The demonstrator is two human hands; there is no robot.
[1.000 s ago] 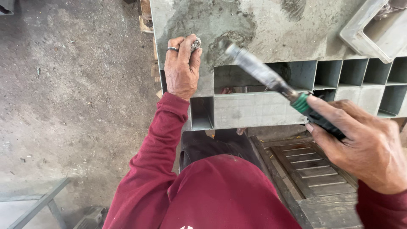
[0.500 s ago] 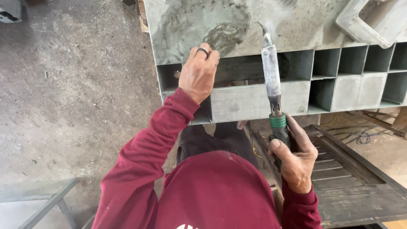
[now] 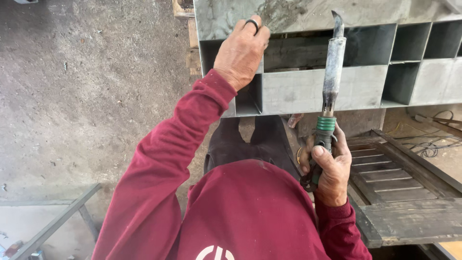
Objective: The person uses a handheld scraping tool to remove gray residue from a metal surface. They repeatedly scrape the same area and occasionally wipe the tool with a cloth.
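My left hand (image 3: pixel 240 53), with a dark ring on one finger, rests palm-down on the front edge of a grey metal frame (image 3: pixel 308 89) built of open square tubes. The fingers curl over the frame's top edge. My right hand (image 3: pixel 327 166) grips the green-and-black handle of a welding torch (image 3: pixel 332 72). Its dusty grey barrel points up and away from me, and the curved nozzle tip sits at the frame's upper edge, to the right of my left hand. Both arms wear dark red sleeves.
Rough concrete floor (image 3: pixel 91 91) spreads to the left. A dark slatted metal panel (image 3: pixel 399 192) lies low on the right, with loose cables (image 3: pixel 433 144) beyond it. A grey metal bar frame (image 3: pixel 57 216) stands at the lower left. A wooden pallet edge (image 3: pixel 185 9) shows behind the frame.
My right hand swung the torch from a slanted pose to upright and drew back toward my body. My left hand slid along the frame edge and now lies flat on it.
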